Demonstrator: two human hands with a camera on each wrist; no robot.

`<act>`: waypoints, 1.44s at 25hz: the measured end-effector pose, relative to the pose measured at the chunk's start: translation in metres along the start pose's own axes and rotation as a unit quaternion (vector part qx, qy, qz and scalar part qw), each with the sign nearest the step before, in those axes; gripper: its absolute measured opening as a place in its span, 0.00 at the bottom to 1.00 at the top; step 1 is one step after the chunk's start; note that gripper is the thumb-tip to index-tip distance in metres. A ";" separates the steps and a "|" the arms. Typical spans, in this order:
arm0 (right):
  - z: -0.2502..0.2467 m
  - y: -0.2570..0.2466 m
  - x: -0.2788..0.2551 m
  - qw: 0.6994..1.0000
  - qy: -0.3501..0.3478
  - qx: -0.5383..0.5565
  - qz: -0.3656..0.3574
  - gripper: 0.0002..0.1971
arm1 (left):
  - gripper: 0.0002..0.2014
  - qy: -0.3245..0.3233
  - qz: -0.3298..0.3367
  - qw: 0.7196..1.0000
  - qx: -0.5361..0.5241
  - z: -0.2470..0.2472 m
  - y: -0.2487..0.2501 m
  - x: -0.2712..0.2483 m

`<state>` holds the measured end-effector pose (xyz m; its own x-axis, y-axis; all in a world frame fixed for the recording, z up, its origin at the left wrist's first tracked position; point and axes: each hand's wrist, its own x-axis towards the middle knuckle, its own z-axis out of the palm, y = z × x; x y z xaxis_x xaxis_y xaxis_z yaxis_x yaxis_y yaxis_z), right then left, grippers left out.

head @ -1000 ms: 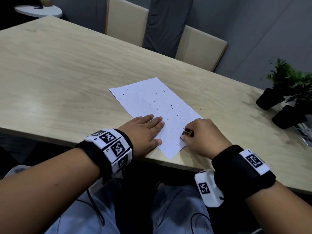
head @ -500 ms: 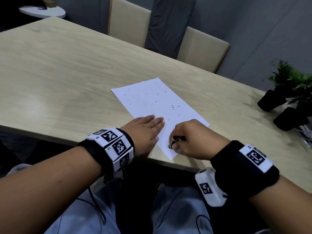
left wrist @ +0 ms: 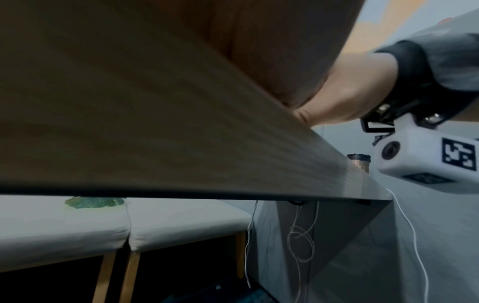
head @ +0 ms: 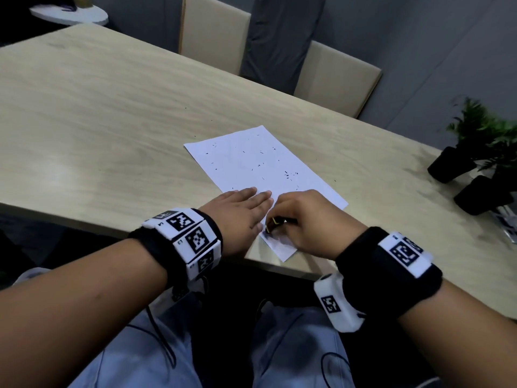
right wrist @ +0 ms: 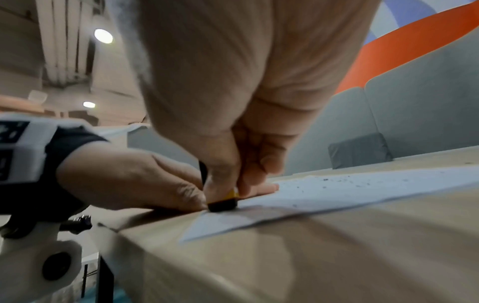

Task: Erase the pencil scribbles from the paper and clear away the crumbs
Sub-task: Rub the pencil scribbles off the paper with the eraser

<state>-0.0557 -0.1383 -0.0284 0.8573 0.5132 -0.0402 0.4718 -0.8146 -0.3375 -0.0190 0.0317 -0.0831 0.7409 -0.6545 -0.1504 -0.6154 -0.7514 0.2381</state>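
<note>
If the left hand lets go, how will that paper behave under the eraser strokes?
The paper is one thin sheet, so it would likely slide or buckle. Its near corner reaches the table edge and may crease. The crumbs lie loose and should scatter easily.

Office meeting room: long wood-grain worktop [head: 117, 113]; padded beige chairs [head: 335, 77] beyond the hands; potted plants [head: 481, 152] to their right; grey upholstered wall panels [right wrist: 420, 114].
</note>
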 end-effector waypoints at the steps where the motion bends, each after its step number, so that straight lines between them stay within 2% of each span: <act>1: 0.004 0.001 0.000 1.000 0.009 0.005 -0.011 0.09 | 0.28 -0.003 0.000 1.000 0.000 0.000 0.000 0.000; 4: 0.007 0.007 -0.015 0.999 -0.039 -0.035 -0.014 0.08 | 0.28 -0.011 -0.002 1.000 0.013 -0.001 0.001 0.000; 7: -0.005 0.006 -0.030 0.993 -0.104 -0.046 0.013 0.10 | 0.28 -0.006 0.001 1.000 0.011 -0.002 0.002 -0.001; 8: -0.008 0.007 -0.028 0.995 -0.091 -0.035 0.030 0.10 | 0.29 -0.004 0.002 1.000 0.013 -0.001 0.001 -0.001; 11: -0.011 0.017 -0.008 0.994 0.036 -0.015 0.106 0.05 | 0.33 -0.003 0.001 1.000 0.007 -0.001 0.002 -0.004; 12: -0.010 0.021 -0.002 0.990 0.051 -0.029 0.132 0.04 | 0.34 -0.002 -0.001 1.000 0.007 0.000 0.004 -0.005; 14: -0.004 0.026 0.002 0.987 0.027 -0.056 0.148 0.06 | 0.36 0.004 -0.004 1.000 0.010 0.001 0.004 -0.005; 16: 0.000 0.024 -0.006 0.992 -0.012 -0.061 0.112 0.08 | 0.36 0.008 -0.007 1.000 0.011 0.001 0.004 -0.004; 18: -0.002 0.020 -0.020 0.995 -0.043 -0.029 0.087 0.07 | 0.36 0.011 -0.003 1.000 0.010 0.002 0.003 -0.003; 21: -0.009 0.013 -0.032 0.992 -0.080 -0.002 0.095 0.05 | 0.38 0.028 -0.006 1.000 0.008 0.004 0.003 -0.005; 23: -0.014 0.011 -0.032 0.990 -0.045 0.021 0.130 0.03 | 0.43 0.069 -0.023 0.997 -0.003 0.008 0.002 -0.011; 25: -0.024 0.013 -0.026 0.982 0.041 0.050 0.175 0.02 | 0.50 0.109 -0.070 0.991 -0.029 0.010 0.003 -0.019; 27: -0.033 0.016 -0.015 0.972 0.088 0.056 0.209 0.01 | 0.53 0.109 -0.110 0.987 -0.037 0.011 0.005 -0.021; 29: -0.033 0.012 -0.001 0.976 0.065 0.036 0.204 0.02 | 0.55 0.084 -0.120 0.989 -0.015 0.012 0.006 -0.018; 33: -0.007 0.002 0.014 0.988 -0.035 0.004 0.148 0.07 | 0.56 0.041 -0.125 0.991 -0.006 0.014 0.005 -0.009; 36: -0.013 0.016 0.016 0.984 -0.012 -0.011 0.178 0.10 | 0.55 0.033 -0.125 0.992 0.009 0.013 0.005 -0.011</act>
<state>-0.0319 -0.1468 -0.0228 0.9641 0.1998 -0.1747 0.1465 -0.9495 -0.2774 -0.0335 0.0337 -0.0931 0.8866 -0.4413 -0.1389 -0.4145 -0.8910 0.1850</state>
